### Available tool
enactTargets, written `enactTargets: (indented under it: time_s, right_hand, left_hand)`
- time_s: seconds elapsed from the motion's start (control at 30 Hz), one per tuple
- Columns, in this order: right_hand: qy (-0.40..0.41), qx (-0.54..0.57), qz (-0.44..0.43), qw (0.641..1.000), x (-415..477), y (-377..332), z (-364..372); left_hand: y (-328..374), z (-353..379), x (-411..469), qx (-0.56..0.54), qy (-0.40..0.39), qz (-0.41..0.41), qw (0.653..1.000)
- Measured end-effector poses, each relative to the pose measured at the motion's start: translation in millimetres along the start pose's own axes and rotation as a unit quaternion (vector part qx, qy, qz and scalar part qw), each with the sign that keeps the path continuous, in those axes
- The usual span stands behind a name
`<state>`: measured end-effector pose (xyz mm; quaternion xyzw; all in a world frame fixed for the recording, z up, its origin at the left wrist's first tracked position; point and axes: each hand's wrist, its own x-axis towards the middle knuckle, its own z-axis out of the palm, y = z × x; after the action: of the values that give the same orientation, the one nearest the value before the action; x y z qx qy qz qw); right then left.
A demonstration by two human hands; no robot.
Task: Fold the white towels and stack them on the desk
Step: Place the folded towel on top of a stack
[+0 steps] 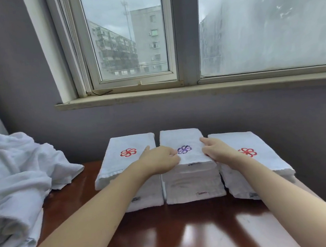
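Note:
Three stacks of folded white towels stand side by side at the back of the dark wooden desk (181,235). The left stack (122,162) and the right stack (263,152) each show a red flower emblem on top. On the middle stack, the top towel (182,139) bears a purple emblem. My left hand (160,160) grips this top towel at its left edge, fingers curled over it. At the towel's right edge my right hand (216,149) holds it, thumb on top. Both forearms reach in from the front.
A heap of unfolded white towels (16,184) lies on the desk's left side and hangs over its edge. A purple-grey wall and a window sill (195,90) rise right behind the stacks. The desk's front half shows glossy bare wood.

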<state>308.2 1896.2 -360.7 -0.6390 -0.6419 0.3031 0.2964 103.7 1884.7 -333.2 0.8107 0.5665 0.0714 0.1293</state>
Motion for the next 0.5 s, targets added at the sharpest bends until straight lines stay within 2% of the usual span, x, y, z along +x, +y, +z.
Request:
enactTargets:
  time_s: [0.13,0.23,0.37,0.5]
  right_hand:
    - [0.047,-0.068,-0.025,0.996,-20.8,-13.1,-4.8]
    - [0.061,-0.135,-0.085,0.985,-45.5,-32.9,-6.7]
    - [0.037,-0.204,-0.175,0.963,-82.1,-66.9,8.5]
    - [-0.019,-0.292,-0.231,0.928,-110.8,-94.1,40.5]
  left_hand:
    - [1.9,3.4,-22.7,-0.031,0.039,0.013,0.999]
    - [0.0,2.4,-48.2,-0.068,0.071,0.008,0.995]
    - [-13.2,-1.6,-90.2,-0.048,0.114,0.018,0.992]
    - [-51.1,1.1,-150.2,-0.006,0.115,-0.004,0.993]
